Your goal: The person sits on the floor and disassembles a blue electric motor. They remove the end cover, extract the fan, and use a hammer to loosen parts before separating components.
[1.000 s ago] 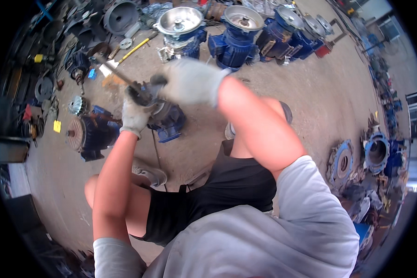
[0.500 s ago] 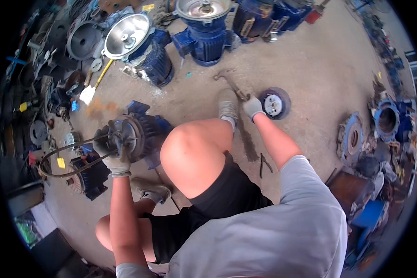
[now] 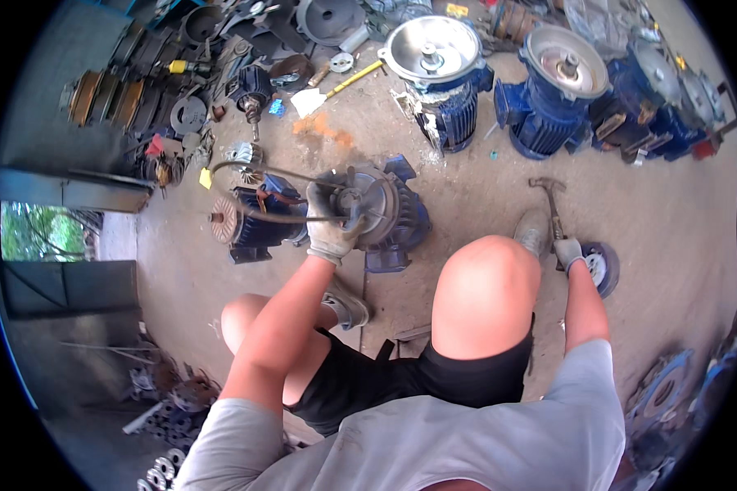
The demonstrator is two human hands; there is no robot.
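Left grip (image 3: 333,225): gloved, fingers closed around the end housing of a blue electric motor (image 3: 381,214) lying on the concrete floor (image 3: 467,188) before the crouched knees. Right grip (image 3: 567,252): gloved, wrapped on the handle of a hammer (image 3: 553,211) resting on the floor, beside a small round cover (image 3: 599,266). Judged step: steadying the motor while fetching the hammer. Next move calls for lifting it across without loosening the left hold.

Both gloved hands reach forward: the left hand (image 3: 332,222) is clenched ahead, the right hand (image 3: 567,252) lowered beside the knee, fingers curled.
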